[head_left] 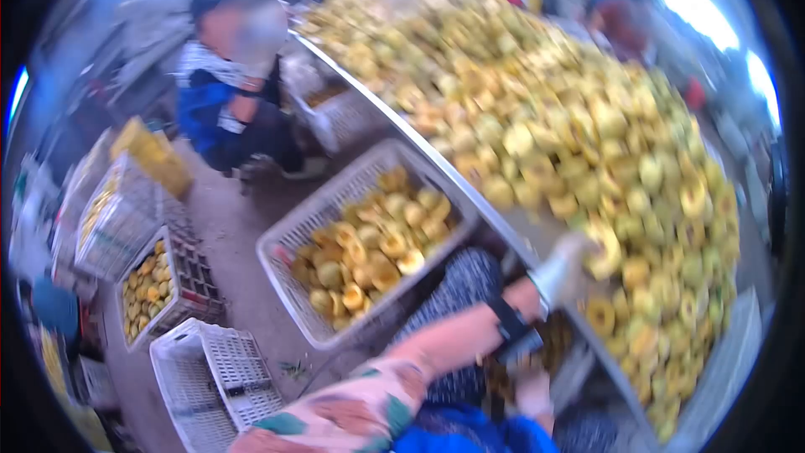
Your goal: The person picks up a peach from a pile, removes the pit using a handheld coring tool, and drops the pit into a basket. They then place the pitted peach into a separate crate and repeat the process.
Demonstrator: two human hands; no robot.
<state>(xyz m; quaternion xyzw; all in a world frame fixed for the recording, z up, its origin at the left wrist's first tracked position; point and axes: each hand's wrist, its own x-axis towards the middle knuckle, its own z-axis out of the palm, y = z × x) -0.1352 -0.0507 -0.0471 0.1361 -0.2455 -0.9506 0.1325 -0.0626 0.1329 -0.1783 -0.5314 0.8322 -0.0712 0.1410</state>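
My left hand (567,267), in a pale glove with a dark band at the wrist, reaches over the metal edge of the table. Its fingers are smeared by motion but appear closed on a yellow peach half (603,249) with a hollow centre, at the border of a large heap of peach halves (537,126). Lower down, below the table edge and close to my lap, is my right hand (533,394), also in a pale glove. Its fingers are blurred, and whether anything is in them cannot be made out.
A white crate (281,273) partly filled with peach halves stands left of my knee. More white crates (201,386) and a crate of fruit (172,289) are on the floor. A person in blue (214,109) crouches beyond. Another person (625,13) is behind the heap.
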